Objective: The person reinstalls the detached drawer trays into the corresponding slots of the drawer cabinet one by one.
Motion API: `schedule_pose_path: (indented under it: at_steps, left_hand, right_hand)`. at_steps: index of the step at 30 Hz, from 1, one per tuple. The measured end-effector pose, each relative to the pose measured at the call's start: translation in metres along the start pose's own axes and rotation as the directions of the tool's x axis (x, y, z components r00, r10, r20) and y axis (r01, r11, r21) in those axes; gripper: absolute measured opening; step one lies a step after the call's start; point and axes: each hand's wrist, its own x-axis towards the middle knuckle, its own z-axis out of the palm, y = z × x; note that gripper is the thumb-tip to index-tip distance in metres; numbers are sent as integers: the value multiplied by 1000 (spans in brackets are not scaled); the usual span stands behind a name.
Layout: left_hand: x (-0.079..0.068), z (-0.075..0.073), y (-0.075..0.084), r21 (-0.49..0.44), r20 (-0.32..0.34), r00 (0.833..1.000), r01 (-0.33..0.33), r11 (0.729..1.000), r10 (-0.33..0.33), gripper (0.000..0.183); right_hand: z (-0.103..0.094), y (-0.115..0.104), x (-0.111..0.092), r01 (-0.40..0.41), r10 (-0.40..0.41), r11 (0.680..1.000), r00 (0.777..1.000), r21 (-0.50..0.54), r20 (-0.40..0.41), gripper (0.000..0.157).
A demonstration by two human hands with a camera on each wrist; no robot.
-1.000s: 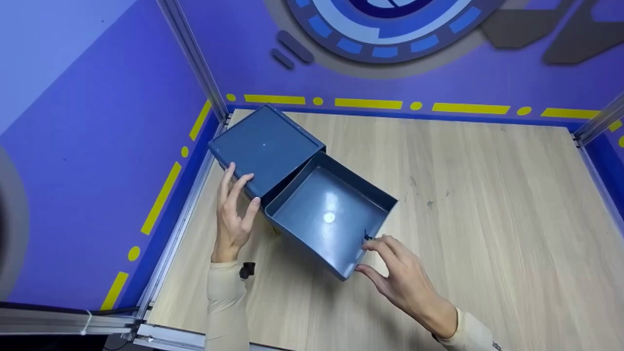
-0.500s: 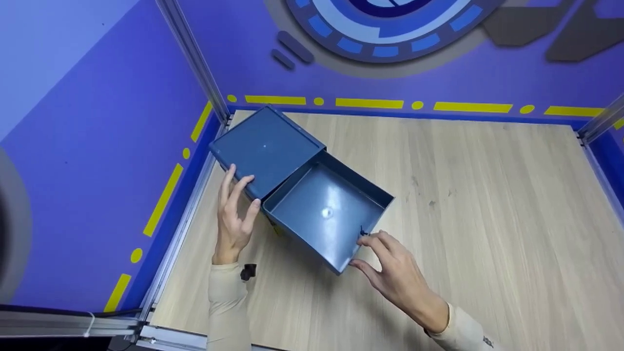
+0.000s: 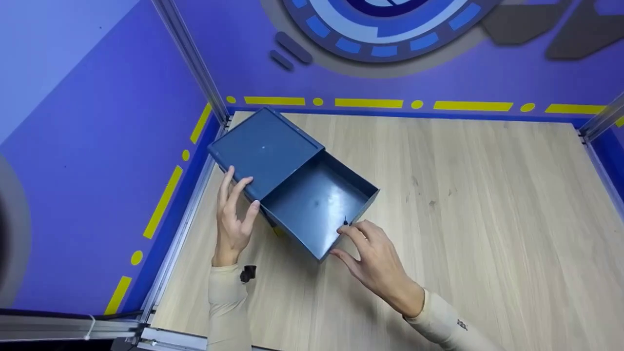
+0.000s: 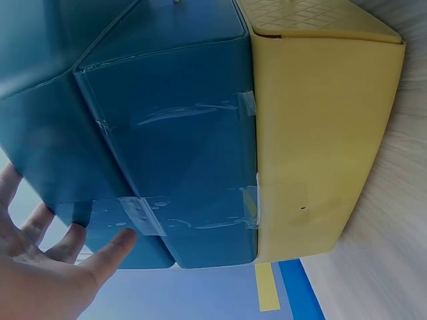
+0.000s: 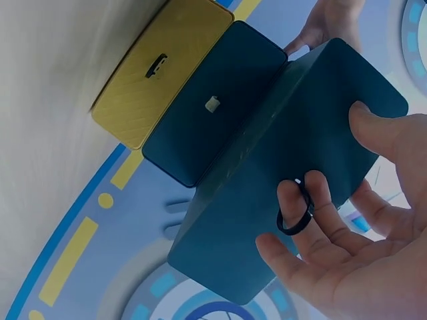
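A dark blue drawer sticks out of the top unit of a stack of drawer boxes. Its inside looks bare. On its front is a black loop pull, held among the bent fingers of my right hand, whose thumb touches the drawer front near a corner. My left hand rests spread fingers against the unit's side and top edge, steadying contact visible in the left wrist view too. Under the top unit are another blue box and a yellow box, joined with clear tape.
The stack stands at an angle on a wood-grain table, near its back left corner. A purple-blue wall rises behind, and another on the left. Metal profile runs up the corner.
The drawer has slid further into the top unit, toward the upper left. My right hand has moved along with its front, while my left hand stays in place on the unit.
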Motion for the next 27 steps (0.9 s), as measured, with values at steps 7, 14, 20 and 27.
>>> schedule_pose_path:
  at_steps: [7,14,20,27]
  left_hand:
    - [-1,3,0,-14,-15,1000,-14,1000,14,49]
    - [0,2,0,-14,-12,1000,-10,1000,10,49]
    - [0,2,-2,-14,-19,1000,-15,1000,15,49]
    - [0,3,0,-17,-18,1000,-7,1000,6,49]
  right_hand:
    - [10,-6,10,-18,18,999,1000,-28,18,44]
    - [14,-3,0,-9,10,1000,999,24,-44,52]
    - [17,8,-13,-25,25,1000,996,3,-90,50]
    - [23,11,-18,-81,81,997,997,-20,-3,50]
